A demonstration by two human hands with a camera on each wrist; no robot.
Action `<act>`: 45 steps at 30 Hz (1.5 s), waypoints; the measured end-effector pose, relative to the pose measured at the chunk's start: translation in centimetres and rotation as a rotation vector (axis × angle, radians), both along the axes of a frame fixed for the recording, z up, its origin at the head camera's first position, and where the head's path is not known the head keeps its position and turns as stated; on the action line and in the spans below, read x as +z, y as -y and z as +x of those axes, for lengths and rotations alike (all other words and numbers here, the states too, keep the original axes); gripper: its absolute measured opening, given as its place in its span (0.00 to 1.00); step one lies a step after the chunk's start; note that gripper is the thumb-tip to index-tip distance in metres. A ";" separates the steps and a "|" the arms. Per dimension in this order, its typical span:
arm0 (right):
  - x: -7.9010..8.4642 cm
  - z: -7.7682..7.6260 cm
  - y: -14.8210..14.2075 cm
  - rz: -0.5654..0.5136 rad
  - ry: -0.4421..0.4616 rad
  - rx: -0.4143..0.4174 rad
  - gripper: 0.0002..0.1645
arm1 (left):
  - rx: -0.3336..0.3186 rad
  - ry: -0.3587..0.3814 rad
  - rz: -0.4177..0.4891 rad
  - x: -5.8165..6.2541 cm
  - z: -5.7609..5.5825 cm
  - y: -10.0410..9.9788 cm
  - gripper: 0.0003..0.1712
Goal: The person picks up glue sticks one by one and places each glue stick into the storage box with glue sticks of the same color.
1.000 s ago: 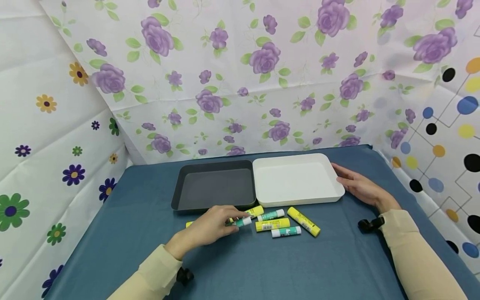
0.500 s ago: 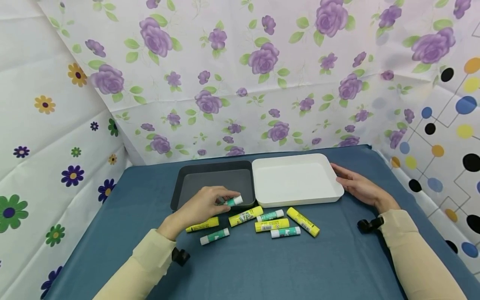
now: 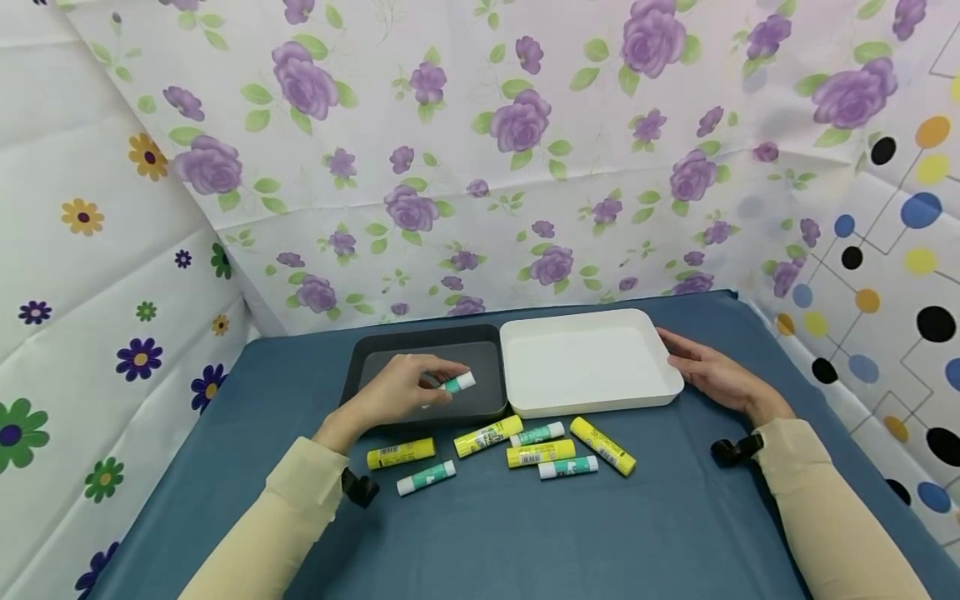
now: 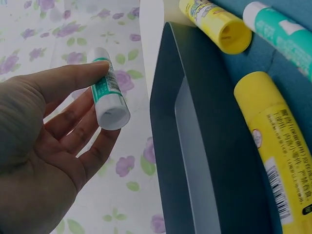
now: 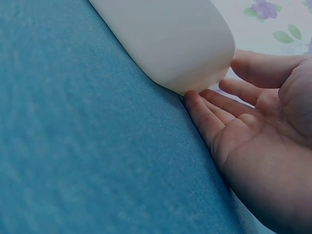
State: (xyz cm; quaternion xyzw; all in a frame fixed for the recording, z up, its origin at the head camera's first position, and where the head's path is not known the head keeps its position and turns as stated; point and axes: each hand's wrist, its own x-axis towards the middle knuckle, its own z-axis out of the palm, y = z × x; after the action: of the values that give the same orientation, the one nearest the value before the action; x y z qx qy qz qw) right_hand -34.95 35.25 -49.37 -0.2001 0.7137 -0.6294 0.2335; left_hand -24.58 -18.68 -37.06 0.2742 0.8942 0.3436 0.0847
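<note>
The left hand (image 3: 397,390) is bent round with its thumb and fingertips close, pinching a little green and white glue stick (image 3: 459,382). That hand and its stick are up over the dark tray (image 3: 491,379). Just in front of the left hand, on the blue-covered worktop (image 3: 480,542), lies a yellow glue stick (image 3: 401,452), and a bit closer to the person is a green glue stick (image 3: 426,478). To the right of the left hand, near the dark tray's front edge, is a slanting yellow stick (image 3: 487,436). Then comes the white tray (image 3: 588,358), right beside the dark one and between the two hands. In front of it lie a green stick (image 3: 537,433), a yellow one (image 3: 541,452), another green one (image 3: 568,467) and a tilted yellow one (image 3: 603,446), nearest the right hand (image 3: 716,379). The right hand has its fingers nearly straight, with the tips touching the end of the white tray. It is not picking anything up.
</note>
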 end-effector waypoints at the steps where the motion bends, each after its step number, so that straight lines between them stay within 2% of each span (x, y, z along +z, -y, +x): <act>1: 0.0 0.0 0.0 -0.003 0.004 -0.001 0.44 | 0.005 0.012 0.002 0.1 -0.1 0.0 0.26; 6: -0.1 -0.1 -0.1 -0.006 0.006 -0.002 0.44 | 0.009 0.045 -0.006 0.6 -1.0 0.1 0.25; 16: -0.3 -0.2 -0.4 -0.009 0.000 0.006 0.43 | -0.001 0.032 -0.026 1.3 -3.2 -0.1 0.25; 24: -0.3 -0.1 -0.5 -0.008 -0.007 0.008 0.43 | 0.009 0.080 -0.037 1.6 -5.2 -0.2 0.23; 33: -0.2 -0.2 -0.3 -0.016 0.001 0.012 0.42 | 0.001 0.122 -0.030 1.0 -7.1 0.5 0.23; 39: -0.3 -0.2 -0.3 -0.018 0.006 0.003 0.43 | 0.034 0.147 -0.039 0.9 -8.3 0.6 0.23; 45: -0.3 -0.2 -0.2 -0.022 0.008 0.001 0.43 | 0.076 0.149 -0.091 0.2 -9.8 0.7 0.22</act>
State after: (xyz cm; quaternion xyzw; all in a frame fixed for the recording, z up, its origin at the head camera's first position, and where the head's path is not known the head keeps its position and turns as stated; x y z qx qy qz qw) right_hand -35.13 35.42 -49.71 -0.2003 0.7058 -0.6378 0.2344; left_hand -34.41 -19.40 -36.82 0.2096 0.9098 0.3251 0.1504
